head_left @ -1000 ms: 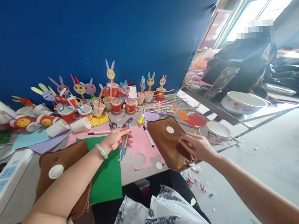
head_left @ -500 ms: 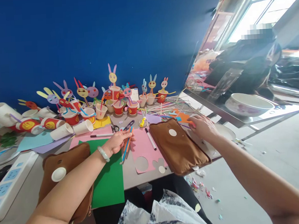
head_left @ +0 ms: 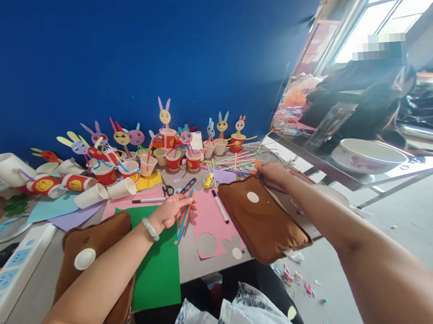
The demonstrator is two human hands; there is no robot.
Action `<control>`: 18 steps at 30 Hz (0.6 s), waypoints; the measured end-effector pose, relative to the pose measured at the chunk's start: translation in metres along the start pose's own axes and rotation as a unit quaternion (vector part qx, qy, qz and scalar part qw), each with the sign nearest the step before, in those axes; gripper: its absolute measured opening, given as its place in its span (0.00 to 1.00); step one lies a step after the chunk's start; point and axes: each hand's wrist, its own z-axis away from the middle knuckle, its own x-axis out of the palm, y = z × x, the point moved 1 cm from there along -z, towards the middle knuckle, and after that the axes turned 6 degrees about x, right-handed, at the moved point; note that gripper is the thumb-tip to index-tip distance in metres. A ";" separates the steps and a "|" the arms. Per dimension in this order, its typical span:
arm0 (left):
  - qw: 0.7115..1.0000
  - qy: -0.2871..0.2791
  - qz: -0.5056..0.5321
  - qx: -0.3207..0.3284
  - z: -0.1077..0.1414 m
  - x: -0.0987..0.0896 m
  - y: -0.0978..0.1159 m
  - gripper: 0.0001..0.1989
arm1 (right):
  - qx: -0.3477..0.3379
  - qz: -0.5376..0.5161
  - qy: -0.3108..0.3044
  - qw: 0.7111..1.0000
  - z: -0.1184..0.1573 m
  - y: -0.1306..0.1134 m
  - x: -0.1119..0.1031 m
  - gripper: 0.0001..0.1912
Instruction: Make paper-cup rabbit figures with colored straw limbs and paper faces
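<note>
My left hand (head_left: pixel 171 210), with a pale bangle at the wrist, is closed on blue and orange strips (head_left: pixel 185 216) above the table, beside green paper (head_left: pixel 157 268). My right hand (head_left: pixel 272 173) reaches past the top of a brown pouch (head_left: pixel 266 220), near orange paper scraps and a pile of thin coloured strips (head_left: pixel 238 161). Its fingers are partly hidden, and what they may hold cannot be made out. Between the hands lie pink paper (head_left: pixel 205 214) with a round hole, a marker (head_left: pixel 219 207) and a small yellow glue bottle (head_left: pixel 208 182).
Paper cups with rabbit figures (head_left: pixel 173 160) line the blue partition (head_left: pixel 139 49). Scissors (head_left: pixel 168 190) lie before them. At left are a power strip (head_left: pixel 19 267) and another brown pouch (head_left: pixel 107 237). A bowl (head_left: pixel 370 155) and a person (head_left: pixel 377 88) are at right.
My right hand has moved left and slightly up, from the orange paper towards the strip pile and the pouch's top edge. My left hand still holds the strips. The view has shifted slightly.
</note>
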 end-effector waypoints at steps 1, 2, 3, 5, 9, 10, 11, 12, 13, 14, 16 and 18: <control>1.000 -0.001 -0.001 0.000 0.000 0.000 0.000 0.08 | -0.014 0.009 0.005 1.000 0.000 0.000 -0.002 0.09; 1.000 0.000 -0.002 0.001 0.000 0.000 0.000 0.08 | -0.026 0.017 0.010 0.999 0.000 0.000 -0.005 0.09; 1.000 0.000 -0.004 0.004 -0.001 0.000 0.000 0.09 | -0.036 0.023 0.014 0.999 0.000 0.001 -0.008 0.09; 1.000 -0.003 -0.006 0.006 -0.002 0.000 -0.001 0.09 | -0.045 0.034 0.023 0.998 0.001 0.005 -0.013 0.09; 1.000 -0.008 -0.007 0.004 -0.002 -0.001 -0.002 0.10 | -0.028 0.048 0.032 0.998 0.005 0.013 -0.015 0.10; 1.000 -0.009 -0.006 0.005 -0.002 -0.001 -0.002 0.10 | -0.022 0.048 0.032 0.998 0.007 0.014 -0.015 0.10; 1.000 -0.012 -0.004 0.004 -0.002 -0.001 -0.002 0.10 | -0.016 0.046 0.033 0.998 0.008 0.016 -0.014 0.11; 1.000 -0.015 -0.003 0.004 -0.001 -0.001 -0.002 0.11 | -0.008 0.044 0.036 0.998 0.009 0.017 -0.013 0.13; 1.000 -0.016 -0.003 0.004 -0.001 -0.001 -0.002 0.11 | 0.001 0.040 0.039 0.998 0.011 0.019 -0.012 0.14; 1.000 -0.017 -0.004 0.005 -0.001 -0.001 -0.001 0.11 | 0.011 0.036 0.041 0.998 0.012 0.020 -0.012 0.15; 1.000 -0.014 -0.007 0.010 -0.001 -0.001 -0.001 0.11 | 0.033 0.027 0.041 0.998 0.014 0.022 -0.012 0.15; 1.000 -0.011 -0.009 0.013 -0.002 -0.001 -0.002 0.11 | 0.057 0.017 0.035 0.998 0.016 0.024 -0.012 0.14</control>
